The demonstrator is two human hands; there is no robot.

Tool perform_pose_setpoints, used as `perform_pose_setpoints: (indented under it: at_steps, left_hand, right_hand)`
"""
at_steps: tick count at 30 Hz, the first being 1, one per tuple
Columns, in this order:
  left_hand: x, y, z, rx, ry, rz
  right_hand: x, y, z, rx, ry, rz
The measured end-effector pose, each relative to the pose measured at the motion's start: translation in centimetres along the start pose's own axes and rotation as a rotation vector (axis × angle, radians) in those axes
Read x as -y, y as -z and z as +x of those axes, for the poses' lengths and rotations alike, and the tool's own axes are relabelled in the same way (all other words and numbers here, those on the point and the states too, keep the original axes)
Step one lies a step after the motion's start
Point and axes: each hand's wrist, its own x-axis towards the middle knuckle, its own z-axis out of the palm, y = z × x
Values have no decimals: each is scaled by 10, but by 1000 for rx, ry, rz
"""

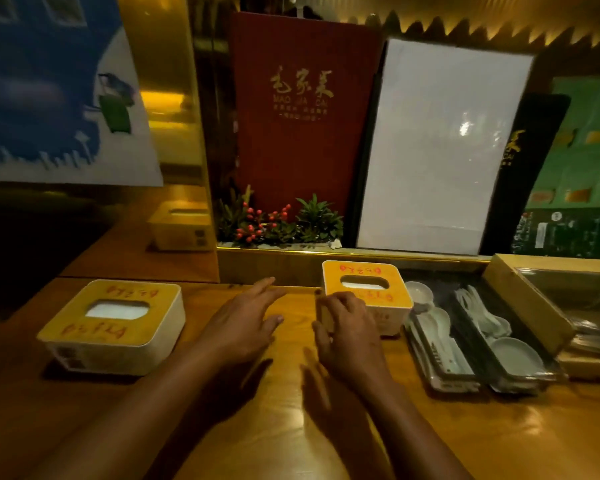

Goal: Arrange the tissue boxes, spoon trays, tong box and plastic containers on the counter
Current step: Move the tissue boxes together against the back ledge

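Two tissue boxes with yellow lids and red writing stand on the wooden counter (pixel 465 438). The left tissue box (pixel 115 327) sits apart at the left. At the back middle, the right tissue box (pixel 371 289) has my right hand (pixel 350 337) on its near left corner, fingers curled around the edge. My left hand (pixel 246 323) hovers open between the two boxes, fingers spread. Two dark spoon trays lie side by side to the right: the nearer spoon tray (pixel 440 351) and the farther spoon tray (pixel 499 341), both with white spoons. A wooden tong box (pixel 534 296) stands at the far right.
A third tissue box (pixel 182 226) sits on a lower surface at the back left. Behind the counter stand a red menu (pixel 302 112), a white board (pixel 440 147), a small plant with red berries (pixel 278 223) and a black menu (pixel 520 168).
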Motion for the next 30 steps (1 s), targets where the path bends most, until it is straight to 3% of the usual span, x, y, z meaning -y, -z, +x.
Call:
perform_pose_setpoints:
  at_steps: [6,11,14,18,23,30]
  left_hand:
    - [73,70,-50,-145,-25,63]
    - [146,119,-86,-245,163,46]
    - [186,132,-102,-228,248,13]
    - [206,123,-112,-139,251,-123]
    - [182,83,-99,-54,122,-255]
    - [132,23,-51,-190,15,-334]
  right_hand:
    - [120,-66,-6,135,169,47]
    - [196,-118,-10,260,138,55]
    - [217,-133,-12,215,111,-5]
    - [206,-135,-13,122,93,-110]
    - [168,-107,-10,92,4,-165]
    - [99,-65,-6,-27,-118,-297]
